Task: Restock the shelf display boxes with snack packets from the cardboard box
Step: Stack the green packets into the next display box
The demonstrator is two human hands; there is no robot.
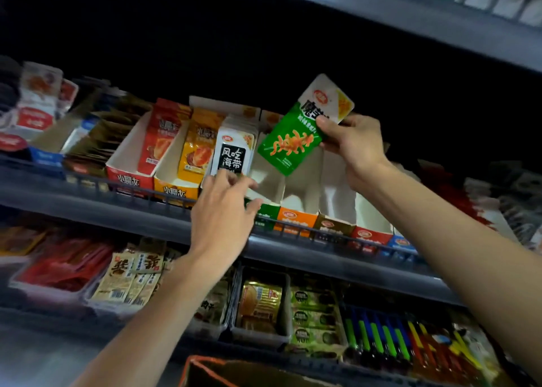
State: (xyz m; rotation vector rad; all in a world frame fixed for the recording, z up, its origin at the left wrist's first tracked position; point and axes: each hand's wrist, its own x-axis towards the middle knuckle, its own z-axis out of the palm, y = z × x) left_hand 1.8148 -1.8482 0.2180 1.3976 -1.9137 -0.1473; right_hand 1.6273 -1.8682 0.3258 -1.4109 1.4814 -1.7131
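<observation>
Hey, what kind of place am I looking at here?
Probably a shop's snack aisle: tiered metal shelves, a row of branded display boxes along the rail, some holding packets, and the right hand holding a green packet above them.

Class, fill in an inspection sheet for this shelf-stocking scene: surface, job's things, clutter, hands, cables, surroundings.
Surface: middle shelf, wire rail along its front.
Job's things: green packet held above the empty-looking green-fronted display box; cardboard box at bottom edge.
Clutter: nothing seen.
Hands: right hand pinches the green packet; left hand holds nothing, by the black-and-white packets.
Cables: nothing seen.
Surroundings: lower shelf with trays of goods; upper shelf above.
</observation>
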